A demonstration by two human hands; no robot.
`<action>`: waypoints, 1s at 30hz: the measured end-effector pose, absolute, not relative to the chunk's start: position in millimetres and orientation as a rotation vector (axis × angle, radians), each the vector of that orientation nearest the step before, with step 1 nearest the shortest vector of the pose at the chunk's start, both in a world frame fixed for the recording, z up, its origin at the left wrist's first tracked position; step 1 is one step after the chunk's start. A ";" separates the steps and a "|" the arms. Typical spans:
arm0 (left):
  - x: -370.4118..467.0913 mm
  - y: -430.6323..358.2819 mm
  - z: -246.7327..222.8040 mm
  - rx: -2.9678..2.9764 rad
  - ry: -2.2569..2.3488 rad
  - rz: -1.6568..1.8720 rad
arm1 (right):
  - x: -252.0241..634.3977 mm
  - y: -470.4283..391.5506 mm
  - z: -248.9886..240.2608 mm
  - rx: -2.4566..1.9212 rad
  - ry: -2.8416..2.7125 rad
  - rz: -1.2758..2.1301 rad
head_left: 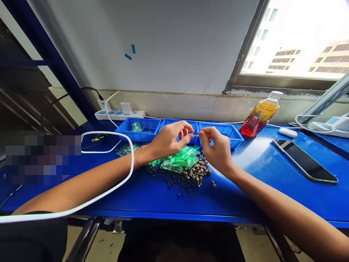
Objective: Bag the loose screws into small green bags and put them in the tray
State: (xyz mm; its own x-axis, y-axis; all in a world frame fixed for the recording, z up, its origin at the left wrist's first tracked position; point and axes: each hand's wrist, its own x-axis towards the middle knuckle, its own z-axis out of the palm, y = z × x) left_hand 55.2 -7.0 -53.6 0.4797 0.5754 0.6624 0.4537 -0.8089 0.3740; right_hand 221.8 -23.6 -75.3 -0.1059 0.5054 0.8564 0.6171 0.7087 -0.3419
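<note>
My left hand (174, 137) and my right hand (216, 145) meet fingertip to fingertip above the table, each pinching one end of a small dark screw (195, 133). Below them lies a heap of green plastic bags (181, 159). Small metal fittings (199, 171) are piled beside the bags, with thin loose screws (170, 181) scattered in front. One fitting (214, 185) lies apart to the right. Behind my hands stand three blue bins in a row: the left bin (125, 135) holds a clear bag, while the middle bin (170, 122) and right bin (234, 137) are partly hidden.
A tilted-looking drink bottle (259, 115) stands at the back right, near a white mouse-shaped object (288, 133) and a phone (307, 161). A power strip (120, 115) lies behind the left bin. A white cable (132, 156) loops across my left forearm.
</note>
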 end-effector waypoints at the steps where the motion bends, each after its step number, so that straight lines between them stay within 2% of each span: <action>1: 55.4 -5.7 -56.7 2.608 0.895 1.242 | 221.8 -20.1 -77.0 -0.902 -1.759 -0.103; 12: 39.8 -7.4 -81.9 2.962 0.893 1.018 | 221.1 -25.3 -95.6 -0.933 -1.988 -0.158; 23: 43.2 -8.2 -83.4 2.957 0.902 0.964 | 224.9 -23.3 -87.1 -0.984 -2.100 0.083; 30: 44.1 -7.4 -81.5 2.894 0.947 0.908 | 224.5 -23.9 -86.5 -1.078 -2.130 0.055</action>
